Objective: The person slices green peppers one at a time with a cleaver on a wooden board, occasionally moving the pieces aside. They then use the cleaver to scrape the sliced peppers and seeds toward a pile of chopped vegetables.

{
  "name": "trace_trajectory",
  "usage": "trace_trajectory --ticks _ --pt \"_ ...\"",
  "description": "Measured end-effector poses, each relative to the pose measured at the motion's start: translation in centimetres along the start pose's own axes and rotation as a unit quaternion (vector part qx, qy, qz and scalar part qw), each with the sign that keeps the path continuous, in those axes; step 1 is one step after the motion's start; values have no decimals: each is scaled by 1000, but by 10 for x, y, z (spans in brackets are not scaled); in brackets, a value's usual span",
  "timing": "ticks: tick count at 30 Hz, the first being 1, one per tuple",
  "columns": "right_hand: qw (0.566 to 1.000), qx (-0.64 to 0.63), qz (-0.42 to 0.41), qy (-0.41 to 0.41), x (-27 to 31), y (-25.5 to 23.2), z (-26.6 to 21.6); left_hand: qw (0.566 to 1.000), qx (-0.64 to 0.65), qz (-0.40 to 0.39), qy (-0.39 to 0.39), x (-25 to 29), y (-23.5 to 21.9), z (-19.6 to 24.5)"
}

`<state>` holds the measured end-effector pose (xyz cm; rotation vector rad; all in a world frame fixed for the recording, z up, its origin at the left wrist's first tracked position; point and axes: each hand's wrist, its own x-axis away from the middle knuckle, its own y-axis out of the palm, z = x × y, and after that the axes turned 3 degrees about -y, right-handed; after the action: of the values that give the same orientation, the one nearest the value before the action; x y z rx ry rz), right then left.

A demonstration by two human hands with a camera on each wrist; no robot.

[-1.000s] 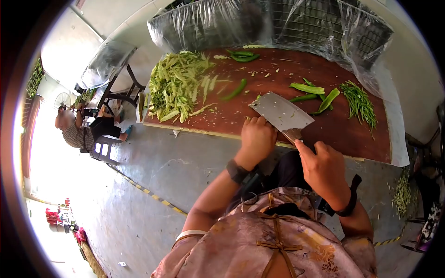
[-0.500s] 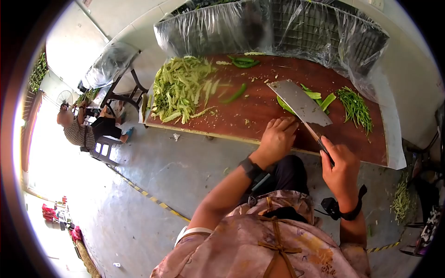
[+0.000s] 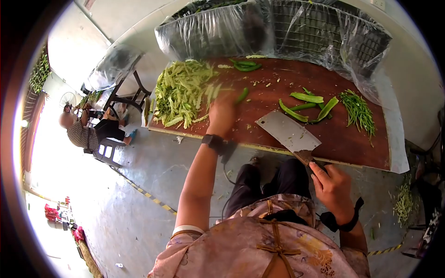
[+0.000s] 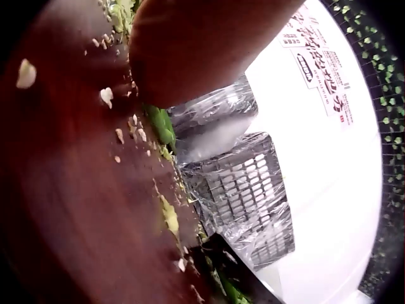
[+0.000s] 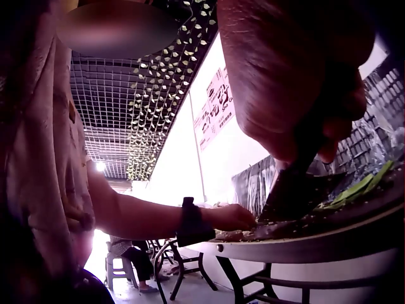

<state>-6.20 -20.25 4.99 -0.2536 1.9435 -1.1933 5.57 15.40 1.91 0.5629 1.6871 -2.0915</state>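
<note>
My right hand (image 3: 333, 185) grips the handle of a cleaver (image 3: 287, 131), its broad blade lying low over the table's front edge. In the right wrist view, the cleaver (image 5: 294, 197) looks dark beneath that hand. My left hand (image 3: 223, 113), blurred, is stretched over the table and covers part of a green chili pepper (image 3: 242, 95); I cannot tell whether its fingers hold it. Split green chili peppers (image 3: 327, 109) lie past the blade. To their right is a bunch of thin green strips (image 3: 358, 110). A large pile of pale green strips (image 3: 178, 92) lies at the left.
The red-brown table (image 3: 264, 111) is strewn with seeds and scraps. More green chili peppers (image 3: 246, 66) lie at its back. Plastic-wrapped crates (image 3: 324, 34) line the far edge. A seated person (image 3: 85, 129) is at the left, near another table.
My left hand has left the spot beside the blade and swung left onto the chili pepper. The cleaver has shifted back toward me, uncovering the split chili peppers.
</note>
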Motion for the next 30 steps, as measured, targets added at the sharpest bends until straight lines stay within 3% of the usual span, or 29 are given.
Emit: trace_trajectory --ticks 4,7,9,10,12,13,14,16,21,23,26,28,30 --pt "1000 -17 -2 24 3 1 3 999 -2 -29 -28 -6 10 -4" --pt "994 -92 33 51 4 7 9 995 91 -7 -49 -4 8 8" --pt "952 -246 85 160 7 12 14 955 262 -41 -133 2 0 20" --pt "952 -246 84 162 9 13 15 954 263 -44 -134 6 -2 25" --pt "819 -446 76 354 10 15 18 922 360 -76 -123 13 -3 32" --pt "760 -520 47 387 4 9 19 899 420 -76 -97 15 8 31" --pt "760 -520 47 387 2 10 19 899 420 -77 -97 20 11 30" --pt "649 -622 80 431 -1 12 18 956 270 -110 -6 25 -3 39" --pt "612 -652 78 442 -1 17 18 991 110 -75 0 30 2 45" --pt "605 -660 78 440 -2 23 19 992 68 6 103 28 -4 55" --pt "609 -662 72 431 -5 31 19 979 137 -16 147 37 14 66" --pt "599 -670 76 433 -10 33 16 980 143 -31 137 43 15 76" --pt "611 -668 63 419 -12 36 17 983 124 16 138 45 15 83"
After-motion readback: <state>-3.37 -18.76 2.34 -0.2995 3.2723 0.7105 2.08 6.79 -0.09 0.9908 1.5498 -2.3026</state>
